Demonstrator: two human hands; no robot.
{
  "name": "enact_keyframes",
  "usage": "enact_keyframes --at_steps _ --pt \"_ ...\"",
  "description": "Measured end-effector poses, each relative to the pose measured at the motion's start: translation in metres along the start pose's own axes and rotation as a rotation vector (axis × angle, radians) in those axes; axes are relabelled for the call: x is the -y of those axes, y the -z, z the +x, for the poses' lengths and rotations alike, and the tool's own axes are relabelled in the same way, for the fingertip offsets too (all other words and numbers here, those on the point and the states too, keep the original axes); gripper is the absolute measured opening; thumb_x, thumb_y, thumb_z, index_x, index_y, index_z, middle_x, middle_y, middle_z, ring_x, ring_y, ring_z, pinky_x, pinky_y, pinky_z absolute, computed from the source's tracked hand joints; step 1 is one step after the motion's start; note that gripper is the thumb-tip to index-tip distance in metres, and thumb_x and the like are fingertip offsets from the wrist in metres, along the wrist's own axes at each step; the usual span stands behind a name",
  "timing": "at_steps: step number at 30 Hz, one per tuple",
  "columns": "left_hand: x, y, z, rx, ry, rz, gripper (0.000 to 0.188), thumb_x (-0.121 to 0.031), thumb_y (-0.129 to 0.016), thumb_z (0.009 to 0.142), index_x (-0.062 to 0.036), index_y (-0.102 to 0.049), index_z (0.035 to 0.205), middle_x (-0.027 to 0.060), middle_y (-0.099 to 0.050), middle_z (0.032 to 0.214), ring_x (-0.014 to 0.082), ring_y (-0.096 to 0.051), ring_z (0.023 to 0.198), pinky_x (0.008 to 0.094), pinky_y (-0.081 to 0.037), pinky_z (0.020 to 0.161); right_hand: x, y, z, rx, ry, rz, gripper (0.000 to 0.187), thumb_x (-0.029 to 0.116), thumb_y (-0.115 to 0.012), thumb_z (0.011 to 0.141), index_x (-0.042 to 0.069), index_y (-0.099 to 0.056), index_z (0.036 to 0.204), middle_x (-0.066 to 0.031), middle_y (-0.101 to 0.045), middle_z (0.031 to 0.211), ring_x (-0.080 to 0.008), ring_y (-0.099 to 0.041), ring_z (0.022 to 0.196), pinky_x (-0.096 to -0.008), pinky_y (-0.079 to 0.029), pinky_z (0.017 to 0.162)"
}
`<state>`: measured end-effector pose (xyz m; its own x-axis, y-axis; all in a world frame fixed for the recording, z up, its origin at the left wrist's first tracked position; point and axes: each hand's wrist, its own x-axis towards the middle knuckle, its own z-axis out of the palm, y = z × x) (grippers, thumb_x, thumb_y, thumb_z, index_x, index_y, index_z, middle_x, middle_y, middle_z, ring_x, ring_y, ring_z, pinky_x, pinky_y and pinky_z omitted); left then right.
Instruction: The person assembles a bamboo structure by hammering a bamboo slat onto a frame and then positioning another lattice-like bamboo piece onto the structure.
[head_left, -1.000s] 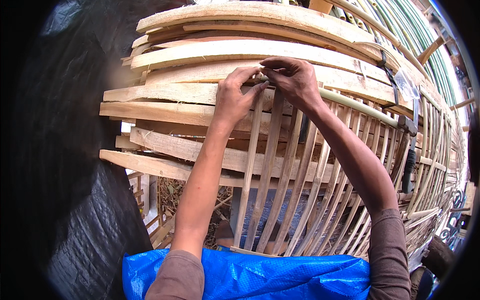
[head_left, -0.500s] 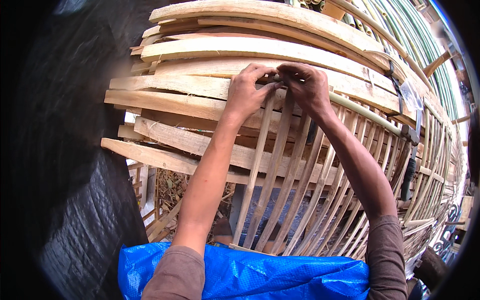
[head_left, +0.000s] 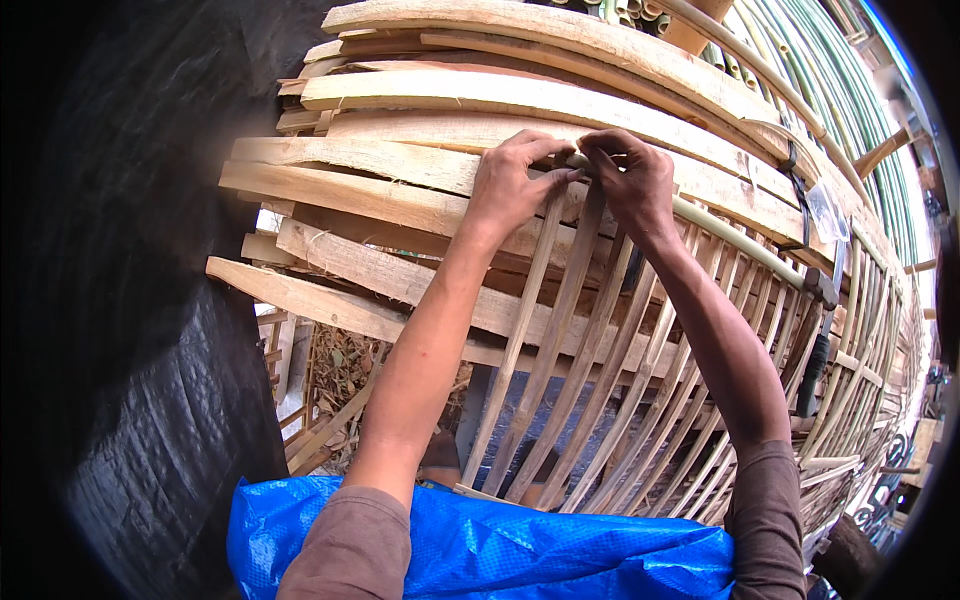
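Note:
My two hands meet at the left end of a thin bamboo pole (head_left: pixel 740 236), which runs to the right across the tops of several narrow wooden slats (head_left: pixel 537 285). With thumb and fingers, my left hand (head_left: pixel 506 190) pinches the pole's end. My right hand (head_left: pixel 640 190) is closed just beside it, above the top of a slat; whatever its fingertips hold is too small and hidden to make out. A hammer (head_left: pixel 814 372) with a dark grip hangs by its head from the pole, right of my right forearm.
Stacked rough planks (head_left: pixel 420 92) lie beyond and under the slats. A black strap (head_left: pixel 797 205) and clear plastic (head_left: pixel 826 212) are at the right. Green bamboo poles (head_left: pixel 835 100) stand far right. Black sheeting (head_left: pixel 165 430) covers the left; a blue tarp (head_left: pixel 480 540) lies nearest me.
The view has shifted slightly, so planks and hands appear a little farther right. Both hands stay at the pole's end, with small finger movements; the right fingertips have drawn slightly apart from the left.

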<state>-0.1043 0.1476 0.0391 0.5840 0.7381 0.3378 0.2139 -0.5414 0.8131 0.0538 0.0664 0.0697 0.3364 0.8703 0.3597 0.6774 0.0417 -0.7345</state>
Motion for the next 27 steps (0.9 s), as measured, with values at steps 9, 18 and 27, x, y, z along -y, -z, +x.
enact_keyframes --at_steps 9,18,27 --pt "0.004 -0.005 -0.003 -0.109 -0.060 -0.022 0.040 -0.023 -0.080 0.080 -0.0026 -0.069 0.113 0.0152 -0.072 0.104 0.0290 -0.071 0.097 0.0383 -0.055 0.087 -0.006 -0.007 0.003 0.026 -0.015 -0.023 0.017 0.018 -0.072 0.087 0.008 -0.077 0.100 -0.0122 -0.075 0.088 -0.0239 -0.074 0.080 -0.0328 -0.056 0.073" --pt "0.000 -0.005 -0.002 -0.071 0.019 -0.023 0.032 -0.021 -0.079 0.084 -0.0031 -0.072 0.110 0.0115 -0.073 0.107 0.0214 -0.070 0.101 0.0339 -0.054 0.091 -0.004 0.001 0.003 0.076 0.014 -0.027 0.019 0.015 -0.072 0.087 0.003 -0.075 0.102 -0.0142 -0.075 0.092 -0.0233 -0.075 0.084 -0.0319 -0.056 0.075" --pt "0.002 -0.006 -0.002 -0.095 -0.004 -0.066 0.030 -0.028 -0.081 0.080 -0.0073 -0.075 0.101 0.0121 -0.072 0.107 0.0286 -0.069 0.100 0.0392 -0.054 0.089 -0.003 0.004 -0.001 0.034 0.026 0.082 0.013 0.009 -0.071 0.089 0.005 -0.076 0.101 -0.0116 -0.076 0.092 -0.0200 -0.075 0.085 -0.0301 -0.058 0.074"
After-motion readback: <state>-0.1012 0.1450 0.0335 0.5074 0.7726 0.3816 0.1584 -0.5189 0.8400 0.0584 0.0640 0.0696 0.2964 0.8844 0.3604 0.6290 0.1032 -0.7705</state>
